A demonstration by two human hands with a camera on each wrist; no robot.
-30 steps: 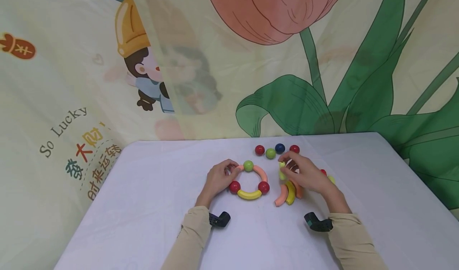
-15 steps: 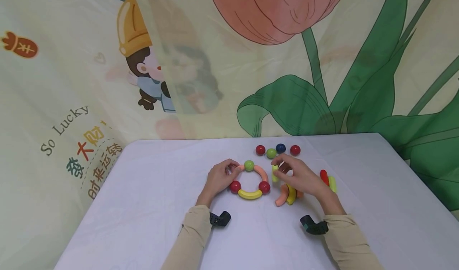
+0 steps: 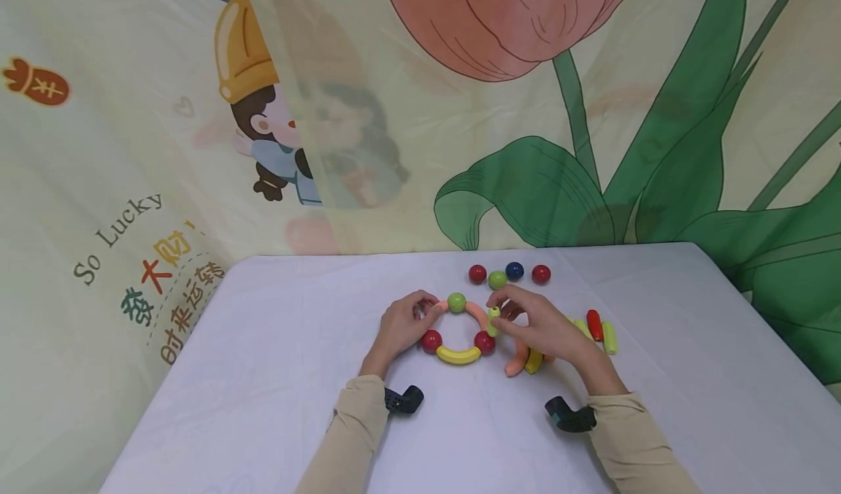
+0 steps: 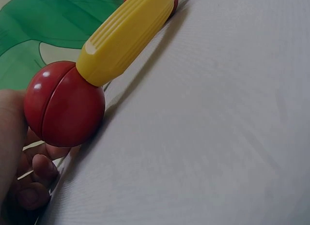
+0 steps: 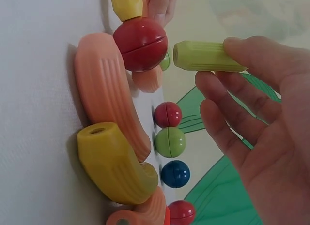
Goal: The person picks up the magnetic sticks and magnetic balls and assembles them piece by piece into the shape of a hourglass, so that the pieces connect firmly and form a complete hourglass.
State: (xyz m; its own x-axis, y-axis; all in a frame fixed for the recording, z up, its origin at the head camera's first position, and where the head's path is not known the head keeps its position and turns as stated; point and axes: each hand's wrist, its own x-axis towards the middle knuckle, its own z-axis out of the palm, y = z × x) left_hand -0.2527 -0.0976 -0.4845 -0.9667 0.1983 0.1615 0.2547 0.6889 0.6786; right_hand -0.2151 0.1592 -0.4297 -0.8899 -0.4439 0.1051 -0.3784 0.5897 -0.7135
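- The right hand (image 3: 545, 330) pinches a light green stick (image 5: 206, 56) beside the toy ring (image 3: 458, 331), mid-table (image 3: 263, 377).
- The left hand (image 3: 401, 324) grips the ring's left side; its fingertips are hidden.
- The right hand half covers the loose curved pieces (image 3: 525, 359).

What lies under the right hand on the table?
Curved pieces: a peach curved piece and a yellow curved piece stick out from below the right hand. How many more lie beneath it is hidden in the head view.
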